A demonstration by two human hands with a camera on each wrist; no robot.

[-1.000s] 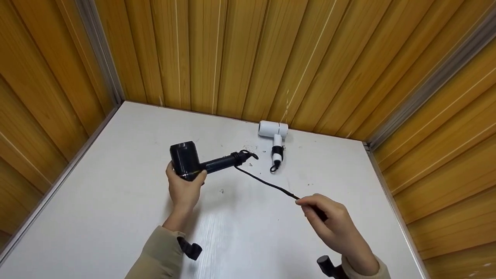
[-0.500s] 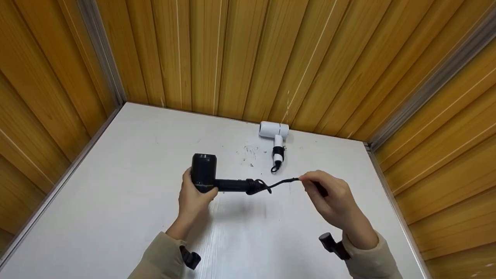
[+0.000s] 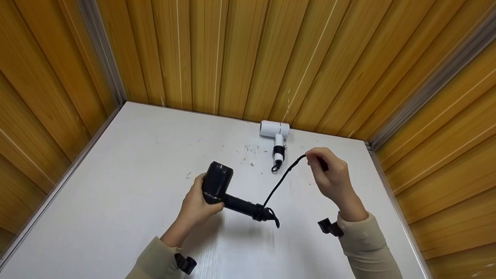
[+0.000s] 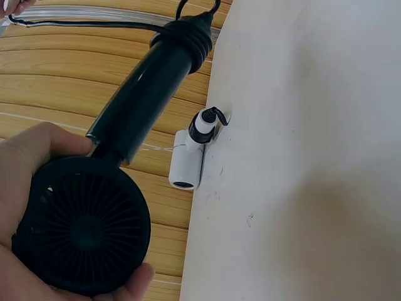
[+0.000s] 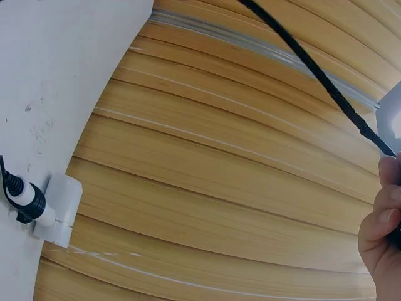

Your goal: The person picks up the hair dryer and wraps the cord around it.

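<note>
My left hand point(image 3: 197, 205) grips a black hair dryer point(image 3: 217, 180) round the back of its barrel, above the white table. The dryer's handle points right and slightly toward me, with cord wound round its lower end and a small loop at the tip. In the left wrist view the round slotted grille point(image 4: 86, 229) faces the camera, fingers curled about its edge. Between thumb and fingertips my right hand point(image 3: 329, 172) pinches the black cord point(image 3: 285, 175), which runs up and right from the handle. The right wrist view shows that cord point(image 5: 313, 69) pulled fairly straight.
A white hair dryer point(image 3: 274, 129) lies at the back of the table point(image 3: 155, 155), black cord wrapped on its handle. Yellow wood-look panels point(image 3: 232, 58) wall the back and both sides. Dark scuff marks spot the tabletop near the white dryer.
My left hand has moved the black dryer right and toward me, its handle swinging from up-right to down-right. My right hand has risen away from me, still pinching the cord, now angled upward.
</note>
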